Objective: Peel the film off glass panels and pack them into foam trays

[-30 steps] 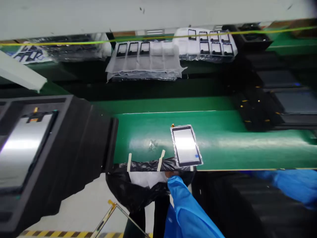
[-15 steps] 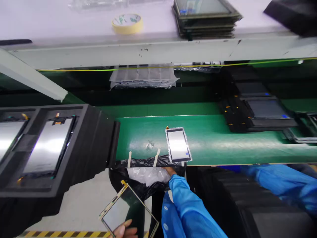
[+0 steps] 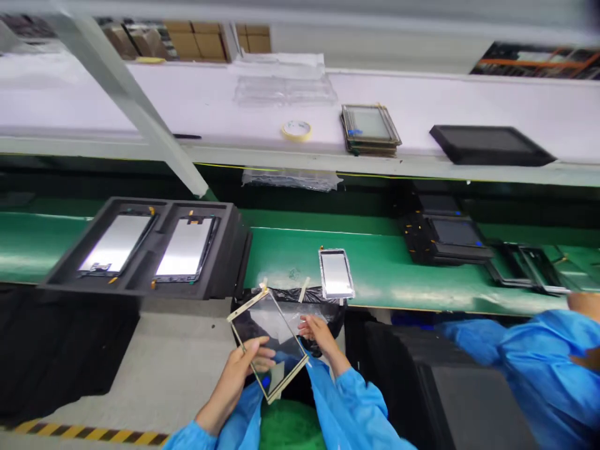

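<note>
My left hand [image 3: 241, 369] grips a clear glass touch panel [image 3: 276, 334] with a pale frame by its left edge, thumb in front and fingers showing through the glass. The panel is tilted over my lap. Just beyond its right edge is my right hand [image 3: 319, 334], fingers loosely apart and nothing visible in them. Behind the panel hangs a black plastic bag [image 3: 323, 312], taped to the bench edge, with clear film inside. A white-screened panel with a silvery border [image 3: 336, 275] lies on the green bench near the bag.
Black foam trays [image 3: 145, 250] with two screens stand at left. Further dark panels [image 3: 450, 234] are stacked at right, near empty frames [image 3: 529, 265]. On the shelf are a tape roll [image 3: 297, 130] and stacked glass panels [image 3: 370, 128]. A co-worker's blue sleeve [image 3: 553, 356] is at right.
My right hand has come up out of the bag to beside the glass panel. The left hand has raised the panel toward the bag. The head view has tilted up and widened.
</note>
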A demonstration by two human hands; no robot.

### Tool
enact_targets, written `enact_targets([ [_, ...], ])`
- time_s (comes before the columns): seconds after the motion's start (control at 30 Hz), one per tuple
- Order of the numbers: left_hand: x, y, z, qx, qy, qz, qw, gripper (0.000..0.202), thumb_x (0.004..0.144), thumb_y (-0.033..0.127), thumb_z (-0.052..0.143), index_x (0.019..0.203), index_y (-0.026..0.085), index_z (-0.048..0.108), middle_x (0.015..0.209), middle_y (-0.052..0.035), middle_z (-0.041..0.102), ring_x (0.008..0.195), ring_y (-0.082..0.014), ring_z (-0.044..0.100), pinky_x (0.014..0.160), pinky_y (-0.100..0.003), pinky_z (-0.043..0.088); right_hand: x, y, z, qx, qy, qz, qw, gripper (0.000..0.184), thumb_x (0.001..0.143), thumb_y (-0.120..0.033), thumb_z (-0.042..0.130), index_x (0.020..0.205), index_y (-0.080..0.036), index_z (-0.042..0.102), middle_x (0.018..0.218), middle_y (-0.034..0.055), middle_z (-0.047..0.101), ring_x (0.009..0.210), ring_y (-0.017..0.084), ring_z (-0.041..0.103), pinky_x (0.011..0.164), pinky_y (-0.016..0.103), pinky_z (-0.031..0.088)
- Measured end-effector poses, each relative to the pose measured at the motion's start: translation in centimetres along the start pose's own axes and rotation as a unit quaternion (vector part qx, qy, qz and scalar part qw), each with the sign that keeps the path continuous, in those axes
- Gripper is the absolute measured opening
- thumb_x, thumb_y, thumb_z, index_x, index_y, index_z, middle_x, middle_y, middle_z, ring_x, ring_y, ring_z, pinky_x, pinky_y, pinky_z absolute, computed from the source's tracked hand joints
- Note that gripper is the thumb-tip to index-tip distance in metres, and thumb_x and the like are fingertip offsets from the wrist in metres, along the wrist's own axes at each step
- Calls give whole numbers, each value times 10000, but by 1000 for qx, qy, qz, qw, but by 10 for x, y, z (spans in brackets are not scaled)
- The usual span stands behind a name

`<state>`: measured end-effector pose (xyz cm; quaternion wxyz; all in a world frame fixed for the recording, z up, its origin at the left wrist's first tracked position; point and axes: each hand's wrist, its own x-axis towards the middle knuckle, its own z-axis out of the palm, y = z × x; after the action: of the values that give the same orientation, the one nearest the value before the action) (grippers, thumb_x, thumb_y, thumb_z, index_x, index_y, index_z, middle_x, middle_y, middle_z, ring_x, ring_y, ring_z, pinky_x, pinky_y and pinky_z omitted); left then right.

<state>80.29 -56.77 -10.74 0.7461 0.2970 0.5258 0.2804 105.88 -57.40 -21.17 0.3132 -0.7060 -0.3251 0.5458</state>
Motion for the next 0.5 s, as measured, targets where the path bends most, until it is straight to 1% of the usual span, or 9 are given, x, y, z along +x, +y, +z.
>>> enact_targets([
  [0.07,3,19,13,16,-37,26,999,668,737,676,753,1088,108,724,898,-158,812,752,-264,771,713,-350,568,-34,-24,0,143,-72,-83,984,507,890,-618,612,1227,-241,659,1002,102,734,882,253,734,770,386,573],
  [0.1,5,28,21,25,-58,40,997,659,747,671,747,1083,104,725,891,-155,811,743,-261,769,702,-343,559,-49,-35,-1,176,-87,-127,972,579,855,-620,664,1315,-272,612,1026,89,721,886,248,724,768,390,572],
  [0.13,5,38,31,33,-80,55,995,649,762,663,739,1084,100,727,888,-154,809,741,-260,767,699,-341,553,-62,-47,-2,176,-80,-166,967,631,831,-597,707,1370,-300,571,1005,67,708,844,233,714,740,380,568],
  [0.2,3,59,50,29,-128,83,988,650,791,644,725,1140,96,717,923,-164,806,756,-261,764,716,-349,549,-80,-71,-10,145,-17,-215,966,662,811,-530,742,1404,-320,536,889,21,666,692,192,664,642,345,542],
  [0.27,-3,78,68,-4,-179,104,978,687,816,627,710,1266,109,665,1024,-183,798,807,-269,764,754,-365,551,-89,-100,-32,131,62,-243,959,644,809,-502,730,1391,-298,544,779,-8,607,573,162,588,554,320,499],
  [0.33,-10,91,79,-42,-213,119,969,704,831,613,703,1341,135,616,1110,-194,780,860,-278,762,782,-377,552,-93,-139,-71,130,126,-280,943,669,807,-490,715,1405,-260,524,745,-16,581,547,151,557,517,302,475],
  [0.4,-13,94,83,-52,-219,130,966,658,829,598,712,1298,141,644,1127,-200,773,897,-289,759,809,-385,553,-93,-192,-124,114,185,-331,918,726,799,-475,714,1436,-219,480,745,-19,585,552,144,557,502,281,469],
  [0.47,-10,85,79,-39,-202,130,970,622,790,600,750,1199,135,696,1099,-206,776,903,-302,759,812,-389,557,-88,-256,-182,71,240,-377,891,722,805,-451,703,1432,-173,477,768,-7,614,583,145,584,511,269,486],
  [0.5,-6,76,76,-33,-186,126,974,626,755,609,777,1158,134,714,1082,-209,779,895,-307,761,808,-393,562,-83,-291,-208,45,263,-384,884,705,814,-421,699,1427,-150,481,744,-9,618,576,143,583,518,268,497],
])
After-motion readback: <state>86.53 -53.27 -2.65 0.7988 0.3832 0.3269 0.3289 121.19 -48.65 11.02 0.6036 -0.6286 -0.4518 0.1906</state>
